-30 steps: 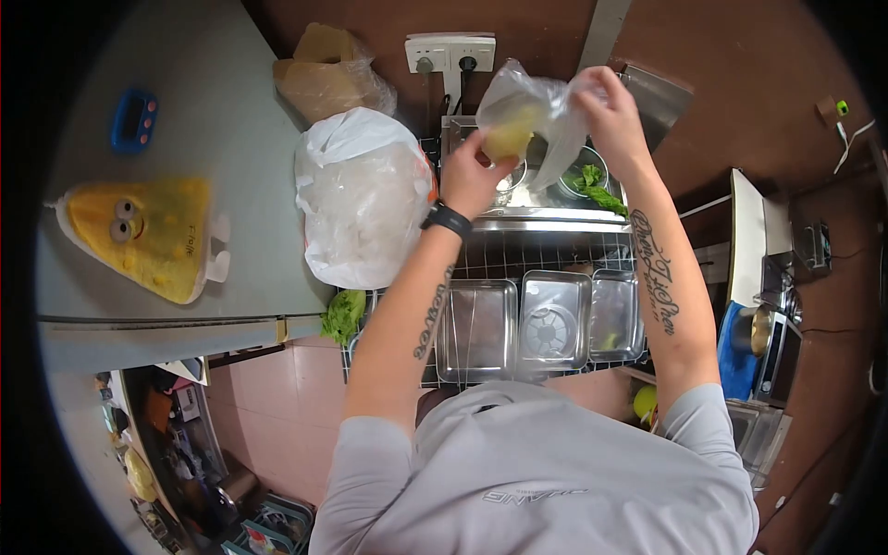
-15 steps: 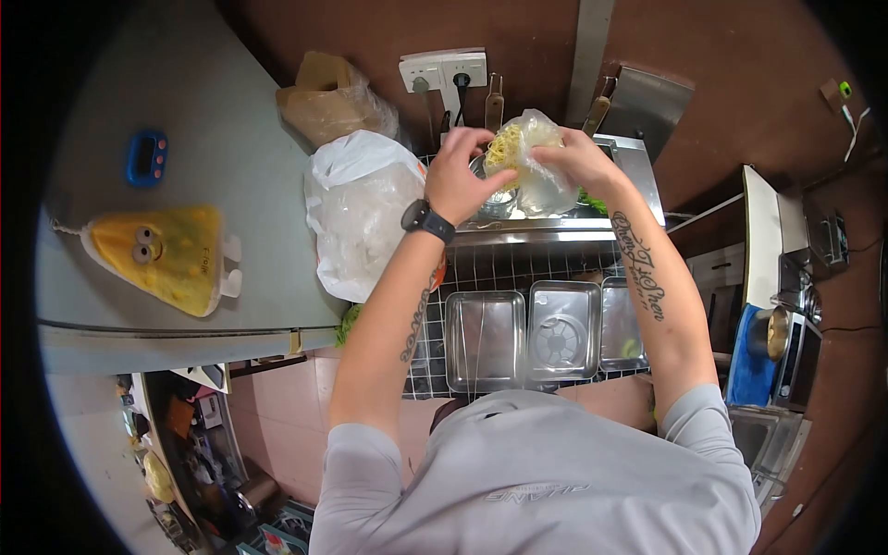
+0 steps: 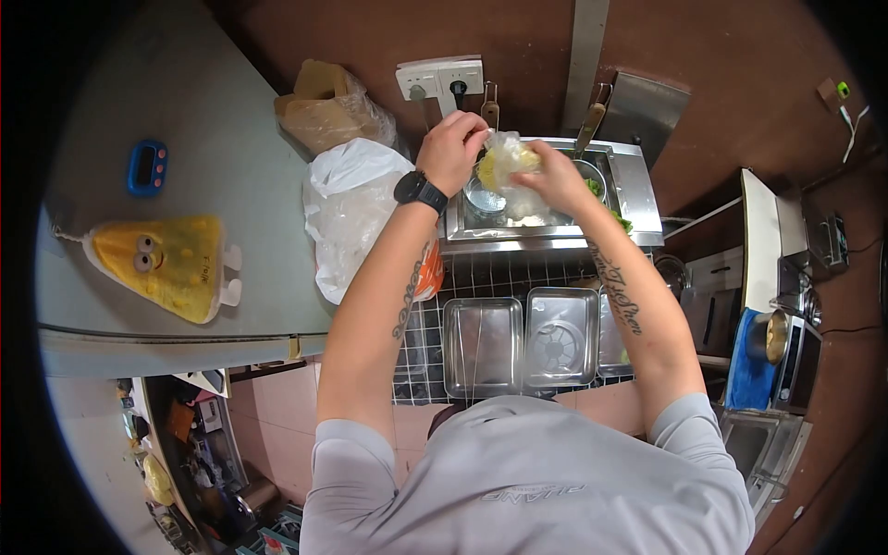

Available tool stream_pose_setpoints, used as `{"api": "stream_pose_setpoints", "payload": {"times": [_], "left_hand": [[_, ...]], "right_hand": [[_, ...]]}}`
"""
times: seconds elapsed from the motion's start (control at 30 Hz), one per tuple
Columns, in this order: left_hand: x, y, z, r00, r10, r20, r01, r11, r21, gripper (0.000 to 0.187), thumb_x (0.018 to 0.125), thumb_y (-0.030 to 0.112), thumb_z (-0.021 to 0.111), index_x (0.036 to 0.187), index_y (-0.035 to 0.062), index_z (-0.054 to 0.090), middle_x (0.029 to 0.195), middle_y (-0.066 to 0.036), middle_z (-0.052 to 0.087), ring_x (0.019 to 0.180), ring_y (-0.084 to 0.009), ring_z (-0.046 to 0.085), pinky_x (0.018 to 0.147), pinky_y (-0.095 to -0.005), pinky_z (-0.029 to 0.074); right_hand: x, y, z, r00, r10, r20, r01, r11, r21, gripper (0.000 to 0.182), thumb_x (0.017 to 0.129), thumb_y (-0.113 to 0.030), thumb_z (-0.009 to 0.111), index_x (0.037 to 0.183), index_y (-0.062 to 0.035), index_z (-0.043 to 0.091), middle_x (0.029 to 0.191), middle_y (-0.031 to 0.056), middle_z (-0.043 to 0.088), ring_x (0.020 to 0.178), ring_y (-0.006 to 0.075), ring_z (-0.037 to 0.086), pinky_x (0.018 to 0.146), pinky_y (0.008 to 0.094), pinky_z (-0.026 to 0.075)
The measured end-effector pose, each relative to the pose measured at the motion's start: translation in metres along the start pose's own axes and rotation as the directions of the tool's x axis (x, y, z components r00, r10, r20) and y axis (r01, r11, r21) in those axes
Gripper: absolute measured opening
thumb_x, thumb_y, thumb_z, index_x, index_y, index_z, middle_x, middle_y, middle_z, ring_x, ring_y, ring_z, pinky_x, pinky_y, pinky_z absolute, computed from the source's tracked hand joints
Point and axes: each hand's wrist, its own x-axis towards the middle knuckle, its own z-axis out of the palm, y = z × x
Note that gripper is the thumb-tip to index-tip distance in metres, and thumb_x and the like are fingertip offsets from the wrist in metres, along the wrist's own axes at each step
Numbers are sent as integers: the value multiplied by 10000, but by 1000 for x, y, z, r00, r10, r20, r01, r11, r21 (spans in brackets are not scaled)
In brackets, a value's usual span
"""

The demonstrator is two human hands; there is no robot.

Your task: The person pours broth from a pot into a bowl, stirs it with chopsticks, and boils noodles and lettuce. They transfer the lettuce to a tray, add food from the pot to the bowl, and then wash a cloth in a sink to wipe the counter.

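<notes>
Over the steel noodle cooker (image 3: pixel 546 242), a clear plastic bag (image 3: pixel 504 151) with yellow noodles (image 3: pixel 487 172) in it is held between my hands. My right hand (image 3: pixel 559 181) wraps round the bag's right side. At its upper left, my left hand (image 3: pixel 450 150), with a black watch on the wrist, has thumb and fingers pinched together at the bag's edge. Below the noodles is a round metal strainer basket (image 3: pixel 485 198), partly covered by the bag. Leafy greens (image 3: pixel 594 188) lie in another round basket just right of my right hand.
A white plastic bag (image 3: pixel 356 217) stands left of the cooker, a brown paper bag (image 3: pixel 326 106) behind it. Several steel trays (image 3: pixel 483 347) rest on a black tiled surface in front. Wooden-handled tools lean at the wall beneath a power socket (image 3: pixel 439 78).
My left hand has gone from spread fingers beside the noodles to a pinch at the bag's edge. The right hand has moved down and left, and the bag looks more bunched.
</notes>
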Motion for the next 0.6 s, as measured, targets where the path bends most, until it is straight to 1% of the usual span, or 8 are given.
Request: {"api": "stream_pose_setpoints", "payload": {"times": [0.1,0.2,0.27,0.37,0.47,0.53,0.57,0.6], "left_hand": [[-4,-7,8,996,-87,22,89,992,-87,88,863,84,623,892,3,643,806,-110,649,713,-216,659,668,-317,510],[-16,-20,14,976,-214,29,215,959,-186,88,868,72,619,884,-11,643,802,-96,685,722,-164,667,681,-291,519],[-28,-30,18,936,-346,65,347,875,-339,82,877,64,617,904,-8,648,829,-70,699,740,-135,664,688,-272,524],[-26,-41,21,921,-382,70,378,839,-392,88,891,77,627,929,-1,645,828,-49,697,773,-119,662,717,-255,526],[-20,-19,11,912,-403,80,397,812,-428,100,898,91,633,942,2,636,848,-55,685,782,-109,651,751,-248,527],[-19,4,3,936,-348,50,300,717,-629,162,895,89,638,1030,6,603,928,-59,671,816,-113,638,796,-252,519],[-26,19,-2,956,-270,112,251,564,-786,259,892,92,647,1123,21,555,1085,-74,632,945,-121,618,852,-266,505],[-40,32,-1,980,-170,104,184,563,-806,428,842,137,722,1208,36,525,1205,-90,579,1070,-142,579,901,-299,492]], "right_hand": [[4,14,28,986,-130,-102,119,987,-106,477,767,-161,750,1182,12,592,1109,208,642,1050,370,612,920,393,482],[-7,15,35,929,-287,-232,245,950,-194,455,779,-124,731,1189,13,591,1083,192,641,1055,362,611,916,401,482],[-8,19,38,897,-332,-292,285,939,-194,329,801,-99,713,1102,6,632,958,166,655,885,343,643,796,384,508],[-8,-1,35,871,-199,-449,250,966,58,97,851,-95,681,898,-14,658,685,88,598,560,155,506,558,299,427],[-4,-27,22,861,-139,-489,306,909,281,107,918,-116,613,931,-14,642,729,33,622,619,106,522,574,270,434],[-12,-46,13,848,-112,-518,354,847,396,122,926,-111,596,1004,-21,621,813,27,639,664,108,553,599,266,456],[-18,-52,12,835,-83,-544,402,766,501,164,935,-106,579,1078,-28,601,896,21,655,709,110,584,624,261,479],[-22,-57,13,836,-93,-540,409,763,500,164,935,-106,579,1078,-28,601,896,21,655,709,110,584,624,261,479]]}}
